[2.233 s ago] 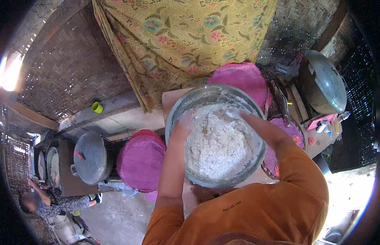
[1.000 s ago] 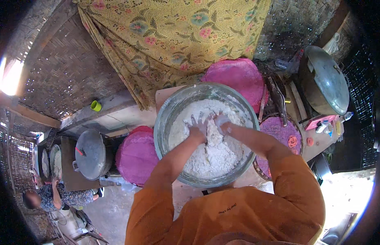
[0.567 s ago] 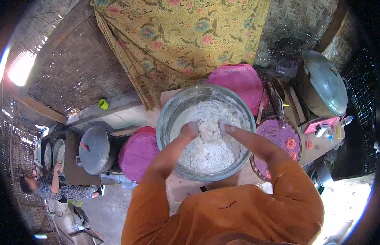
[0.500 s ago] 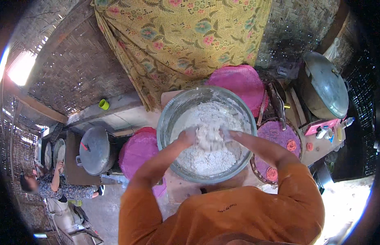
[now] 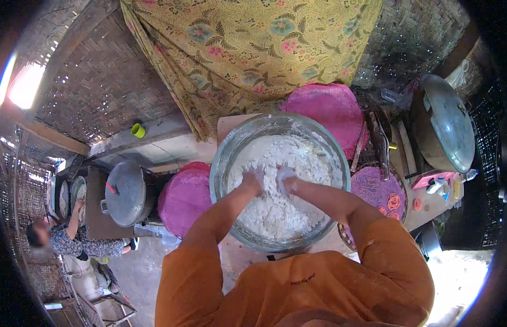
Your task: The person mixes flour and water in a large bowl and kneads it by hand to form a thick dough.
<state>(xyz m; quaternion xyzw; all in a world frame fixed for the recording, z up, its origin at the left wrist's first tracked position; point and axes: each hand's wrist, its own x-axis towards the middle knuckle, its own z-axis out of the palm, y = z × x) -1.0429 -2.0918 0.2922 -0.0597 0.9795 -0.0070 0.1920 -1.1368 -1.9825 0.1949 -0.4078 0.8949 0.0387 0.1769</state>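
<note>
A large round grey basin (image 5: 225, 228) stands in front of me, with white crumbly flour mixture (image 5: 289, 218) heaped inside it. Both of my hands are down in this mixture, close together near the basin's middle. White powder coats my left hand (image 5: 254, 181), whose fingers sink into the flour and are hidden. A short gap to the right, my right hand (image 5: 286, 179) is likewise floury, its fingers buried too. Whether either hand closes around a lump cannot be seen. Flour also sticks to the basin's inner wall.
Pink cloth-like rounds lie behind (image 5: 324, 111) and left (image 5: 182, 204) of the basin. At right are a purple tray with coral swirls (image 5: 373, 191) and a big lidded pot (image 5: 444, 125). Another lidded pot (image 5: 125, 191) stands left. A person (image 5: 62, 240) works at far left.
My hands, blurred with lifted flour between them half a second ago, are now lower and pressed into the mixture. The view has shifted slightly.
</note>
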